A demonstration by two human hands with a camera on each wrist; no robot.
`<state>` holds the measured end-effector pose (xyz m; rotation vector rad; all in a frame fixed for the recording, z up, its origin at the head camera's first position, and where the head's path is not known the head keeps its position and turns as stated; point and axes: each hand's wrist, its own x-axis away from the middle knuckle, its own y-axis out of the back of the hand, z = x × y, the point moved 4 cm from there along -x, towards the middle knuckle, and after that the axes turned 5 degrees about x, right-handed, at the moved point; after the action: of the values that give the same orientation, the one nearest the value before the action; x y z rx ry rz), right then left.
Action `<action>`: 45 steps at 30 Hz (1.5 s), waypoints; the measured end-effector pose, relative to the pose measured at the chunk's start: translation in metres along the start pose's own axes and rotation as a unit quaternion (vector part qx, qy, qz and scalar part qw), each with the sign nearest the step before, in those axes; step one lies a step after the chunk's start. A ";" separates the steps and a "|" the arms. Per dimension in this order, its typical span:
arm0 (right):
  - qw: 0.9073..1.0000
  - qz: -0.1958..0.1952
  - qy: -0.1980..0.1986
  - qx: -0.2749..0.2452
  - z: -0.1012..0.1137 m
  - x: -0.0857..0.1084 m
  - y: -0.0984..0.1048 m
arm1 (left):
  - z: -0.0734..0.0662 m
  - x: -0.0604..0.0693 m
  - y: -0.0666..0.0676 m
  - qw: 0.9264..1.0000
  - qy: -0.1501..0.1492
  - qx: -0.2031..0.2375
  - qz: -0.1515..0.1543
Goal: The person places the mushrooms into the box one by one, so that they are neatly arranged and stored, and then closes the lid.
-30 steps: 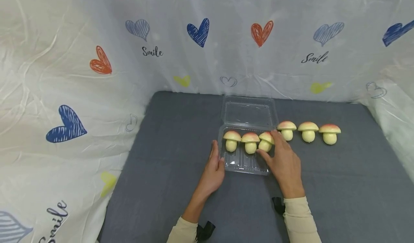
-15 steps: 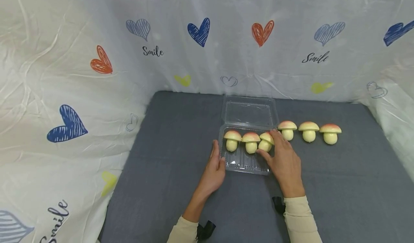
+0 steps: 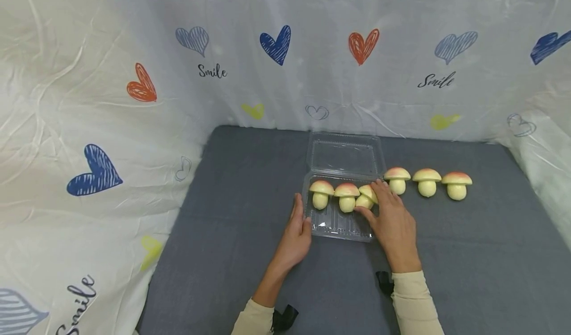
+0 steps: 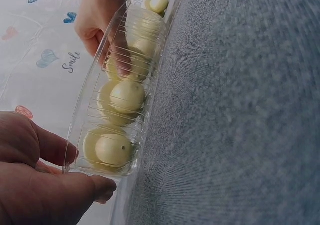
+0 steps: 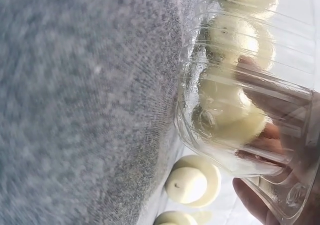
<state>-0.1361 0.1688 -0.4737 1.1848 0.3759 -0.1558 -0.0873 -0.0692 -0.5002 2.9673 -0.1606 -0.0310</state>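
Note:
A clear plastic clamshell box [image 3: 341,231] lies with its lid laid back on the cloth. Two mushroom-shaped pieces with reddish caps and cream stems, a left mushroom [image 3: 320,201] and a middle mushroom [image 3: 346,203], stand side by side in its back half. Beside them, at the right wall, my right hand [image 3: 394,226] pinches a third, tilted mushroom [image 3: 366,197] between thumb and fingers; the fingers cover part of its cap. My left hand [image 4: 45,180] holds the box's left edge, thumb at the rim and fingers along the outer wall.
Right of the box stand three more mushrooms [image 3: 427,189] in a row, the nearest close to my right fingers. The open lid [image 3: 344,151] reaches toward the back edge of the grey cloth [image 3: 232,216]. A white curtain [image 3: 312,87] with hearts hangs behind.
The mushroom in my right hand leans a little more to the right. Both hands and the box otherwise stay nearly in place.

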 end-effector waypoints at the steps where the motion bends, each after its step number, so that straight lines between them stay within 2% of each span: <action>1: 1.000 0.001 0.000 -0.001 0.000 0.000 0.000 | 0.000 0.000 0.000 1.000 0.000 0.001 0.000; 13: 0.999 0.025 -0.005 -0.029 -0.002 0.003 0.004 | 0.001 0.002 0.000 1.000 0.000 0.005 0.003; 22: 0.997 0.012 -0.021 -0.070 -0.010 0.002 0.016 | 0.001 0.003 0.000 1.000 -0.002 0.002 0.000; 33: 0.997 -0.009 -0.054 -0.062 -0.040 -0.003 0.035 | -0.001 0.001 0.000 1.000 0.001 -0.002 0.003; 40: 0.995 -0.033 -0.078 -0.052 -0.066 -0.009 0.057 | -0.001 0.001 0.000 1.000 0.000 -0.006 0.003; 45: 0.994 -0.031 -0.102 -0.039 -0.088 -0.012 0.068 | -0.003 0.001 -0.001 1.000 0.001 -0.008 0.004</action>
<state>-0.1439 0.2745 -0.4385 1.0701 0.2372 -0.3113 -0.0861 -0.0683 -0.4978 2.9497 -0.1707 -0.0293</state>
